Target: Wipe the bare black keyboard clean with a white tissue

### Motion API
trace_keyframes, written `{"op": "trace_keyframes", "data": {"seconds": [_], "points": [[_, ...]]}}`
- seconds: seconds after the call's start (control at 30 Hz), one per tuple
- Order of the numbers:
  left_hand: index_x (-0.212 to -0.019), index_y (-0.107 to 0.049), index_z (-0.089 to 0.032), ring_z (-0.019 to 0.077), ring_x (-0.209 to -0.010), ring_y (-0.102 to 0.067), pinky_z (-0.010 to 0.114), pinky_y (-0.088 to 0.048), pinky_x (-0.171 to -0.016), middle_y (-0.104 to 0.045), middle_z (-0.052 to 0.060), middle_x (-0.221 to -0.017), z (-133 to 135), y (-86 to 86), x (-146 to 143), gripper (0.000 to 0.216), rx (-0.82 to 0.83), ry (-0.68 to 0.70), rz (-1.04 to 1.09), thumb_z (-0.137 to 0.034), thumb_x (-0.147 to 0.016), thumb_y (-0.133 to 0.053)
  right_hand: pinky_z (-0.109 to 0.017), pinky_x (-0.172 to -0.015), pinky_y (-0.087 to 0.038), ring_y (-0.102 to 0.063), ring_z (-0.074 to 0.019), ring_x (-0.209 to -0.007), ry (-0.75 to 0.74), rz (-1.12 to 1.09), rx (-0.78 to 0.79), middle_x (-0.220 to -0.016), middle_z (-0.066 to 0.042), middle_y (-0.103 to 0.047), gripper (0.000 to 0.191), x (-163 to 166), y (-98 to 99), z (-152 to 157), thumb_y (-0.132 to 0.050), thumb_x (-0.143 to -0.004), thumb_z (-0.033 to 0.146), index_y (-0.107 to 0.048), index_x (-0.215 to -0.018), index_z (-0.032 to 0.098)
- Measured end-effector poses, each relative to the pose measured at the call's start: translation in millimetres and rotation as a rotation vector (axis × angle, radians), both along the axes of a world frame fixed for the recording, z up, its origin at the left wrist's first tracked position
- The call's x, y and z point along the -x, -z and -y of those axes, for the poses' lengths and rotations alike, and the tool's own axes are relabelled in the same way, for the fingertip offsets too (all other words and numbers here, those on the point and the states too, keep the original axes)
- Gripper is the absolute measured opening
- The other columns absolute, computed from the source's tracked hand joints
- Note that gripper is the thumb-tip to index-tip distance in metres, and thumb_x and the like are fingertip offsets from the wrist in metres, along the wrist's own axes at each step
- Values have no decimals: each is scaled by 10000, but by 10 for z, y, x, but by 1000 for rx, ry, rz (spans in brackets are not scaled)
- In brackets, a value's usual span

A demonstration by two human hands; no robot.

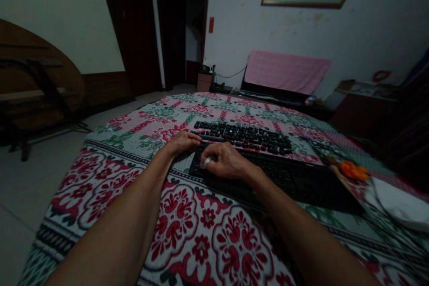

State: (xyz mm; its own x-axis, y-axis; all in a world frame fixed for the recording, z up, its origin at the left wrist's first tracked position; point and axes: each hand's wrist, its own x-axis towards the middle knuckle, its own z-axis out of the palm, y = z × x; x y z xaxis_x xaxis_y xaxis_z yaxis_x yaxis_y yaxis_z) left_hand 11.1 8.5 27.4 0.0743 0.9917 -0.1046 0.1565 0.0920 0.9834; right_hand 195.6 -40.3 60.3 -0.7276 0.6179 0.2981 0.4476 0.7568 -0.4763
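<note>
Two black keyboards lie on a table under a red, green and white floral cloth [187,232]. The far keyboard [248,136] has raised keys; the near keyboard [295,178] is flatter and darker. My left hand [182,142] rests at the left end of the far keyboard, fingers curled onto its near corner. On the left end of the near keyboard, my right hand [228,161] is closed, pinching a small white piece [207,161] between thumb and fingers. I cannot make out what the piece is.
An orange object [351,170] and a white cloth [398,205] lie at the table's right edge. Beyond the table are a screen draped in a pink cloth [286,71], a dark doorway [174,27], and a folded wooden table [36,80] on the left.
</note>
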Motion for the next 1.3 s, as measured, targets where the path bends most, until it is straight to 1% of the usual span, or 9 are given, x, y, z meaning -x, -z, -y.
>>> {"op": "trace_keyframes", "data": {"seconds": [0.07,0.13,0.37,0.47,0.7,0.8,1.0,1.2,1.3], "points": [[-766,-673,-87,69,-392,-437,206,-317,-430,-536,-27,-444,-3,-5,-2,225,2,3,-3,-124,-544,-660,-186,-549,-356,-514,-85,-576,115,-79,6,-671,5,-619,194,-72,-34,-46,-499,-679,100,-670,-763,138],[-772,-677,-83,71,-402,-442,209,-324,-438,-541,-21,-448,-3,-12,-1,234,-7,10,-10,-124,-541,-665,-189,-581,-367,-527,-88,-612,128,-114,-15,-707,2,-629,205,-91,-42,-65,-502,-676,91,-669,-782,143],[-783,-676,-95,85,-435,-474,217,-347,-467,-563,-15,-483,-11,11,21,253,-14,31,-28,-163,-539,-672,-223,-739,-395,-566,-121,-789,-104,4,-122,-875,-26,-654,315,103,90,14,-486,-684,32,-665,-900,175],[-785,-674,-100,73,-418,-450,207,-334,-454,-546,-28,-468,-14,19,21,252,-24,18,-28,-165,-542,-667,-215,-730,-394,-564,-116,-784,-165,68,-100,-862,-23,-648,298,73,74,-4,-492,-682,30,-672,-871,175],[-775,-685,-101,73,-412,-443,209,-347,-450,-524,-32,-442,-11,1,10,239,-16,-3,-48,-142,-540,-662,-201,-626,-372,-533,-96,-665,94,36,-1,-790,-8,-639,206,-215,-59,-143,-520,-727,127,-672,-861,165],[-786,-691,-105,78,-426,-452,211,-355,-452,-543,-19,-461,-4,6,10,258,-26,-7,-49,-158,-534,-683,-197,-620,-376,-537,-93,-663,36,51,43,-801,-8,-644,222,-201,-39,-127,-509,-742,136,-670,-892,165],[-772,-694,-109,83,-438,-463,219,-370,-460,-564,-9,-481,11,1,5,249,-25,-25,-60,-165,-529,-693,-200,-703,-399,-567,-106,-763,-191,109,88,-884,-19,-653,258,-94,-30,-45,-507,-709,81,-686,-879,158],[-752,-674,-101,77,-415,-458,217,-360,-455,-545,-25,-466,-2,12,-4,238,-8,-25,-24,-146,-519,-681,-183,-574,-367,-527,-87,-632,25,79,213,-753,-5,-643,190,-232,-13,-117,-533,-734,175,-677,-853,136],[-770,-662,-95,71,-391,-435,214,-338,-439,-526,-36,-446,-4,18,-6,243,6,-20,3,-142,-532,-661,-182,-566,-363,-515,-82,-621,35,58,225,-746,-3,-636,195,-274,25,-148,-524,-750,196,-670,-864,138]]}}
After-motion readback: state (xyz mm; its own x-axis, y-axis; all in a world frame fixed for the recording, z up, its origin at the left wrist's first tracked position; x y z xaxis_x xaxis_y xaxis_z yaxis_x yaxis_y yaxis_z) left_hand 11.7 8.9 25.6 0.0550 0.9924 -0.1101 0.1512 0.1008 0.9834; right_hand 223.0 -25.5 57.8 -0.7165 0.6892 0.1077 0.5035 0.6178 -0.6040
